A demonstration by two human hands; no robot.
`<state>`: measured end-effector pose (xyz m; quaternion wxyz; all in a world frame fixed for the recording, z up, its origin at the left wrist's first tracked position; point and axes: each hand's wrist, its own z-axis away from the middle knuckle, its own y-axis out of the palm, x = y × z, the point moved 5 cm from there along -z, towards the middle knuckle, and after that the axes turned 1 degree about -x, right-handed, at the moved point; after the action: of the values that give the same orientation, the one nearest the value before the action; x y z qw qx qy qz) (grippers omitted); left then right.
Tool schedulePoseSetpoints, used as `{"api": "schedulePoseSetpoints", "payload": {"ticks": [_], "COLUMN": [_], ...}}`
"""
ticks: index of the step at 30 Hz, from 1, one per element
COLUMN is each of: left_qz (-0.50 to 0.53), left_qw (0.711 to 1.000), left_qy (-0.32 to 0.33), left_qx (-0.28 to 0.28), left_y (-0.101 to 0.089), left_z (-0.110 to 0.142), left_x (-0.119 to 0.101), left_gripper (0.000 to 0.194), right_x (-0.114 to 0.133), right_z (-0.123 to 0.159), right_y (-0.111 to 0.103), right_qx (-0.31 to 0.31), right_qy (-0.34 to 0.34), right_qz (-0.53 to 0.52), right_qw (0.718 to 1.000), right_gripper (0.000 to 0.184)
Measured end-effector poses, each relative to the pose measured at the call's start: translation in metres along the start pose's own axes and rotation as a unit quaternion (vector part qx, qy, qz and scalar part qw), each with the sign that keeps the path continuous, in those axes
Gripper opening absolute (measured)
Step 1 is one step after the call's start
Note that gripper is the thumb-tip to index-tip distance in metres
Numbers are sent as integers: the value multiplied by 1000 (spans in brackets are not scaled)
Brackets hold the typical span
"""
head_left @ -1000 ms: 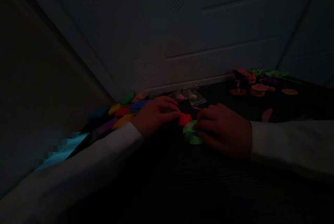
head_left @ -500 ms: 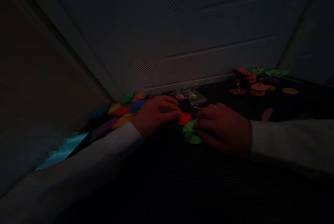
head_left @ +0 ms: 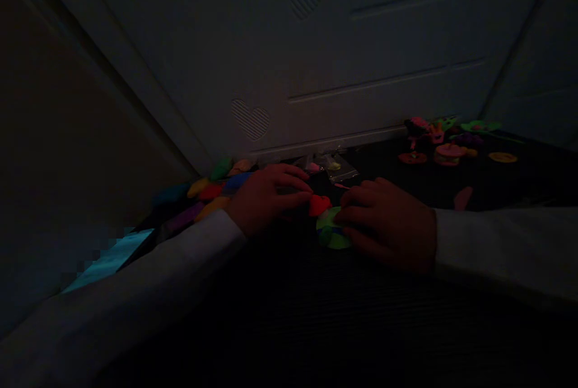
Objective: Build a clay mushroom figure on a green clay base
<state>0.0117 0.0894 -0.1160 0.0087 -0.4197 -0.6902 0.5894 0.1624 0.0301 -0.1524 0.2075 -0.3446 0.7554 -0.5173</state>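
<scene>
In the dim head view, a small green modelling-clay figure (head_left: 334, 237) with a dark blue band lies on the black surface. A red clay piece (head_left: 320, 205) sits at its upper left edge. My right hand (head_left: 386, 225) has its fingers curled against the figure's right side, gripping it and covering part of it. My left hand (head_left: 271, 198) is to the left of the red piece. Its fingers reach to the right, with a gap between thumb and forefinger, and nothing shows in them. Just beyond the right fingers lies a thin pink stick (head_left: 342, 186).
Several coloured clay packs, one of them purple (head_left: 183, 218), lie at the left. Clear plastic bags (head_left: 341, 168) rest by the pale panel (head_left: 361, 44) at the back. Finished-looking clay shapes, including a pink layered one (head_left: 448, 155) and a yellow ring (head_left: 503, 158), stand back right.
Both hands stay almost still. The figure and red piece keep their places, and the picture is slightly darker.
</scene>
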Motion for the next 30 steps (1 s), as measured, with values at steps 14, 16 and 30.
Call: {"api": "schedulePoseSetpoints", "payload": {"ticks": [14, 16, 30], "left_qz": [6, 1, 12], "left_qw": [1000, 1000, 1000], "left_qy": [5, 5, -1], "left_qx": [6, 12, 16], "left_y": [1, 0, 3], "left_z": [-1, -1, 1], "left_x": [4, 2, 4], "left_gripper": [19, 17, 20], "right_x": [1, 1, 1], "right_z": [0, 0, 0], "right_y": [0, -1, -1], "right_qx": [-4, -4, -1], "right_qy": [-2, -3, 0], "right_qz": [0, -1, 1], "right_qw": [1000, 1000, 1000], "right_gripper": [26, 26, 25]}}
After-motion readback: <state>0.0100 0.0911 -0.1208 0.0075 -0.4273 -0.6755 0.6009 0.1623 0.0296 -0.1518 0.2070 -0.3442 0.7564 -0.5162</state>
